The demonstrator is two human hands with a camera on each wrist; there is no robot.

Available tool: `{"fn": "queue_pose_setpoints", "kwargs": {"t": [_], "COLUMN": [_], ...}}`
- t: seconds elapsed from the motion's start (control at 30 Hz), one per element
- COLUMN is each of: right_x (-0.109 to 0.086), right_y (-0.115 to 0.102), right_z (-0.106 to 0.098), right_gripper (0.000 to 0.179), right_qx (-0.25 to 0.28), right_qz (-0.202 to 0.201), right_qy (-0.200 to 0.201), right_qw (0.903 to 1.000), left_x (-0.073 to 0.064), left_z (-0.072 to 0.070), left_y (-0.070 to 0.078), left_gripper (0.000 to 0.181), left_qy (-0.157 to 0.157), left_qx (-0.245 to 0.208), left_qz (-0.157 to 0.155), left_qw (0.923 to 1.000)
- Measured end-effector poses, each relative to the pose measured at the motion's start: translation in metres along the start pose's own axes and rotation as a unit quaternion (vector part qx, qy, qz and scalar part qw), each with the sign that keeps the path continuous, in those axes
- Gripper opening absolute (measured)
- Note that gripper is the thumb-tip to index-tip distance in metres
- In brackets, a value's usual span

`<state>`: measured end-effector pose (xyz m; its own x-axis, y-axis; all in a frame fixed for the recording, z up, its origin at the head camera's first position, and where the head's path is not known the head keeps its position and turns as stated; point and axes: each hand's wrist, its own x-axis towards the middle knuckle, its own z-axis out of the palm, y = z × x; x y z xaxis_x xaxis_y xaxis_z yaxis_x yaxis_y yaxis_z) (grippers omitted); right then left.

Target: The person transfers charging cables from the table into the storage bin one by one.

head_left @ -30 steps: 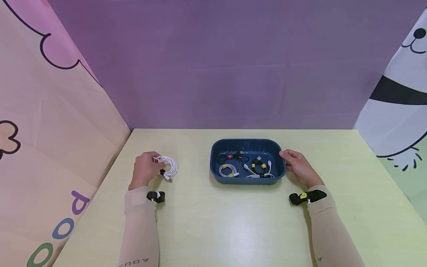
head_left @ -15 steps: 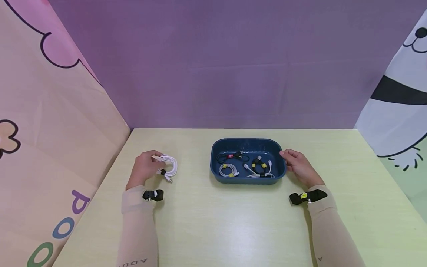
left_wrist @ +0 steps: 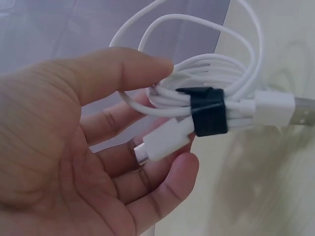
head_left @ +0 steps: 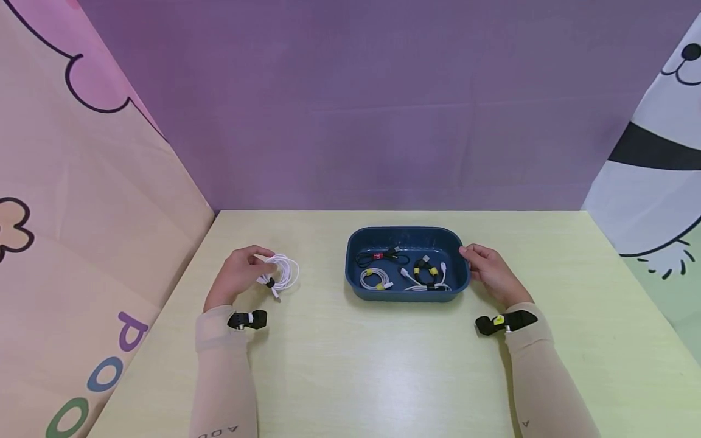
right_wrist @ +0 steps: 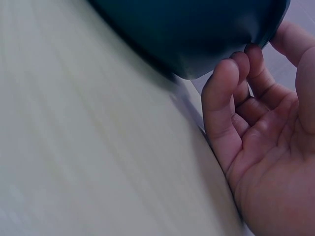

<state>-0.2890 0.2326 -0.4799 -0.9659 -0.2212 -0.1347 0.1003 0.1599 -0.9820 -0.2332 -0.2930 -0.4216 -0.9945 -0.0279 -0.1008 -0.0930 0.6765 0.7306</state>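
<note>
A coiled white USB cable (head_left: 285, 272) is pinched between the thumb and fingers of my left hand (head_left: 238, 274), over the left part of the table. In the left wrist view a black strap (left_wrist: 209, 112) binds its coils, with a USB plug (left_wrist: 275, 109) on one side and a smaller connector (left_wrist: 165, 140) near the palm. My right hand (head_left: 493, 274) holds the right end of a dark blue bin (head_left: 405, 297), thumb at the rim. The right wrist view shows its curled fingertips against the bin's outer wall (right_wrist: 197, 44).
Inside the bin lie a black cable with a red tie (head_left: 378, 257), a white coil with yellow ties (head_left: 375, 280), a black coil with yellow ties and a white cable (head_left: 416, 288). A purple curtain (head_left: 339, 121) stands behind the table (head_left: 350, 365); printed cloths flank both sides.
The white cable has turned and shifted slightly right in my left hand, its coils spreading wider. My left wrist has moved a little left. The right hand and the bin stay put.
</note>
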Motion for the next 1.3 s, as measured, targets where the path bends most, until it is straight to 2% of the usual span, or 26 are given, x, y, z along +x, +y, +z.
{"fn": "queue_pose_setpoints", "kwargs": {"t": [0.17,0.67,1.3], "right_x": [0.0002,-0.0025,-0.0025], "right_y": [0.0001,-0.0051,-0.0050], "right_z": [-0.0009,0.0000,0.0000], "right_gripper": [0.031,0.028,0.028], "right_qx": [0.004,0.015,0.013], "right_qz": [-0.003,0.004,0.005], "right_qy": [-0.005,-0.002,-0.001], "right_qw": [1.0000,0.9999,0.9999], "left_x": [-0.0004,0.0049,0.0090], "left_z": [-0.0001,0.0035,0.0091], "left_y": [0.0017,0.0043,0.0069], "left_gripper": [0.034,0.030,0.032], "left_qy": [0.004,0.020,0.020], "left_qx": [-0.004,-0.018,-0.024], "left_qz": [0.001,0.035,0.036], "left_qw": [1.0000,0.9990,0.9989]}}
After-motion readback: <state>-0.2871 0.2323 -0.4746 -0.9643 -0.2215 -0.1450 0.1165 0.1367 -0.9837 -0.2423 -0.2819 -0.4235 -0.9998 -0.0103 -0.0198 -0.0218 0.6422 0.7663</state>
